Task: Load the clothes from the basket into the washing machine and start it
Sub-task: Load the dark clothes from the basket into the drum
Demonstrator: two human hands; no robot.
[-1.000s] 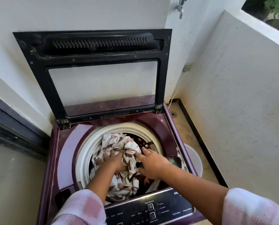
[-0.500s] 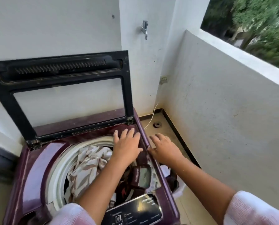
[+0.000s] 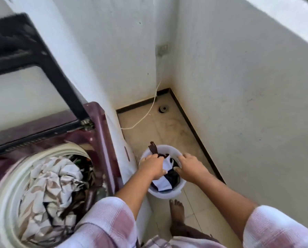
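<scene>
A white basket stands on the floor to the right of the maroon washing machine. It holds white and dark clothes. My left hand grips a brown and white piece at the basket's left side. My right hand reaches in from the right, with its fingers curled down into the dark clothes. The machine's black lid stands open. A beige and white patterned cloth fills the drum on top of darker pieces.
My bare foot stands just in front of the basket. White walls close in on the narrow tiled floor at the right and back. A floor drain and a white cable from a wall socket lie in the corner.
Both hands left the drum, crossed over the machine's right edge and went down into the basket on the floor. My view swung right and down.
</scene>
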